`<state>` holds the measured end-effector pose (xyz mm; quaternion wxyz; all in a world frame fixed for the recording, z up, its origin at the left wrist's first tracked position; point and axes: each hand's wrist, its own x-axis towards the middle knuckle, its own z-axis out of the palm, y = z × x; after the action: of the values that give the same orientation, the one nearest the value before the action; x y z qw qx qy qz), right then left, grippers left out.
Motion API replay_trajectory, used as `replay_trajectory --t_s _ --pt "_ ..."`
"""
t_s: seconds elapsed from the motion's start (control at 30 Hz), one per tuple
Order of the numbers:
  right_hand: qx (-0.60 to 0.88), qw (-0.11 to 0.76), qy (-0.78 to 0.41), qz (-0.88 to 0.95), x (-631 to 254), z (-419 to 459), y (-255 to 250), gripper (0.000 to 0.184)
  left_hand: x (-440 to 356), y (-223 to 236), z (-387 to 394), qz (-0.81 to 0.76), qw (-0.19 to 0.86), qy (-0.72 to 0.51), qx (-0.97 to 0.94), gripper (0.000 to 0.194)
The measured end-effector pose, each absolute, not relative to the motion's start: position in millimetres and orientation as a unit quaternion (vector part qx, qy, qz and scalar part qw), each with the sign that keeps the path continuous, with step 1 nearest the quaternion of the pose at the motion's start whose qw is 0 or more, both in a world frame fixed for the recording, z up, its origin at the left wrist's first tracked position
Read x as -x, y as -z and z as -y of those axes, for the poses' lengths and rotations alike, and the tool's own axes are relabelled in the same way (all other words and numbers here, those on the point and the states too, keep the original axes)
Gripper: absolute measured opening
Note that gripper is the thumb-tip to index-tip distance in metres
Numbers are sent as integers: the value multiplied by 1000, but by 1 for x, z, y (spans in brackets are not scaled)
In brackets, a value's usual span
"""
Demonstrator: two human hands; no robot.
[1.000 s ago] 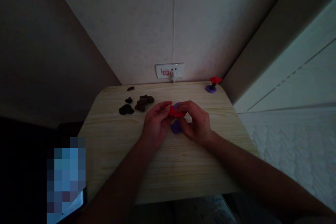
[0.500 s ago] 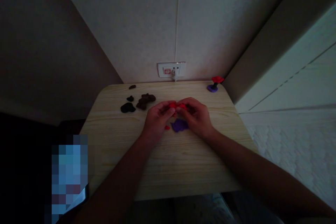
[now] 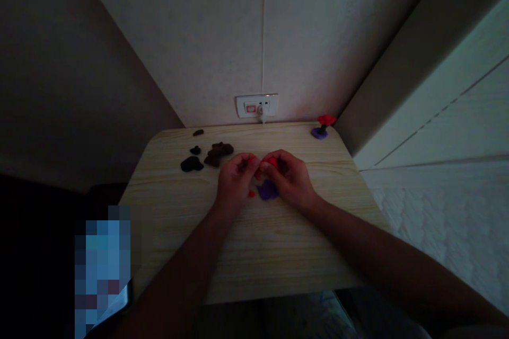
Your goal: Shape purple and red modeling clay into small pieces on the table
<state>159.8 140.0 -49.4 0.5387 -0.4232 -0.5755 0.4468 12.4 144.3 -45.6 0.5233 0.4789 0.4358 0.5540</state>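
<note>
Over the middle of a light wooden table point(image 3: 254, 254), my left hand point(image 3: 234, 183) and my right hand point(image 3: 290, 180) meet with fingers curled. Both pinch a lump of red clay point(image 3: 270, 161), mostly hidden by the fingertips. Just below my hands a flat purple clay piece point(image 3: 267, 189) lies on the tabletop. A tiny red crumb point(image 3: 251, 194) rests beside it, near my left palm.
Several dark brown clay lumps point(image 3: 217, 153) lie at the table's back left. A small figure with a red top on a purple base point(image 3: 323, 127) stands at the back right corner. A wall socket point(image 3: 256, 106) sits behind the table. A white bed lies to the right.
The red clay has been drawn in between my fingertips and shows less than before. My hands have closed together slightly. A small red crumb now lies on the table.
</note>
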Motion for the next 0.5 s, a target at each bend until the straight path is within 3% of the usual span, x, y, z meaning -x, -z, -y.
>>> replay_trajectory --t_s 0.5 --pt "360 537 -429 631 -172 -133 39 24 -10 45 -143 -395 556 -609 -405 17"
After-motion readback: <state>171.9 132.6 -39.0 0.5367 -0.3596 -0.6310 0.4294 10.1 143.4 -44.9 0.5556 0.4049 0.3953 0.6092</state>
